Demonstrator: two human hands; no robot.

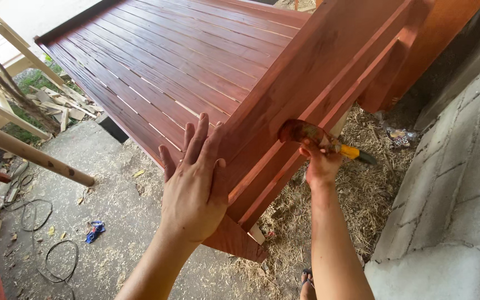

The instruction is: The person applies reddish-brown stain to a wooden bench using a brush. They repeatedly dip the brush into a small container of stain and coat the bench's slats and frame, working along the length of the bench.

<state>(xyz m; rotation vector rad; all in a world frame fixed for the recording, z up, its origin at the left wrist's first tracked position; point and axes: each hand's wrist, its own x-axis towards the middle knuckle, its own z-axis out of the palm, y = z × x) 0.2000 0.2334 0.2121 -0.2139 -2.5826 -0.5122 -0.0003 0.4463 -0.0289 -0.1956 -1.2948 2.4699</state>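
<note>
Two hands at the corner of a red-stained slatted wooden frame (195, 66).

The left hand (193, 191) lies flat against the frame's side rail, fingers (201, 136) stretched out and close together. To its right, the right hand (320, 164) has its fingers wrapped around a yellow-handled paintbrush (312, 135), whose stained head touches the rail's underside above straw-strewn ground (373, 183).

Both forearms are bare to the edge of the view, with no sleeves, gloves, watch or rings showing. The left hand (194, 186) and the right hand (320, 164) carry reddish-brown stain smears on fingers and wrist. At the bottom edge, a dark sandal strap (306, 278) crosses a foot.
</note>
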